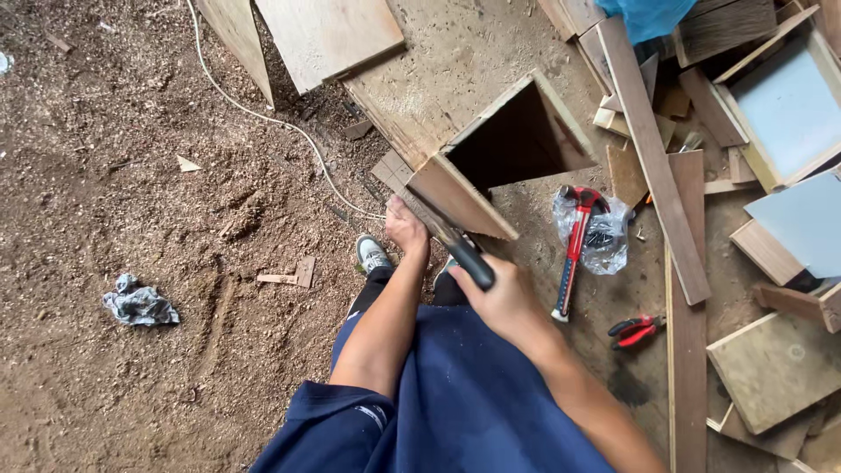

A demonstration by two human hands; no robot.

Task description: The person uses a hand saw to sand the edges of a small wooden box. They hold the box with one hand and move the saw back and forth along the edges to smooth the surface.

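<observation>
An open wooden box (491, 153) stands on a dusty workbench, its dark opening facing up. My left hand (406, 226) presses against the box's near lower corner. My right hand (501, 298) grips the black handle of a tool (455, 245) whose head lies against the box's near panel. A red-handled hammer (574, 250) lies on the bench to the right, its head on a clear plastic bag (604, 236). Red and black pliers (637, 329) lie further right.
Sawdust covers the floor on the left, with a white cable (263, 114) and a grey rag (138, 304) on it. Plywood sheets (324, 35) lean at the top. Long planks (657, 166), wooden offcuts and framed panels (788, 96) crowd the right side.
</observation>
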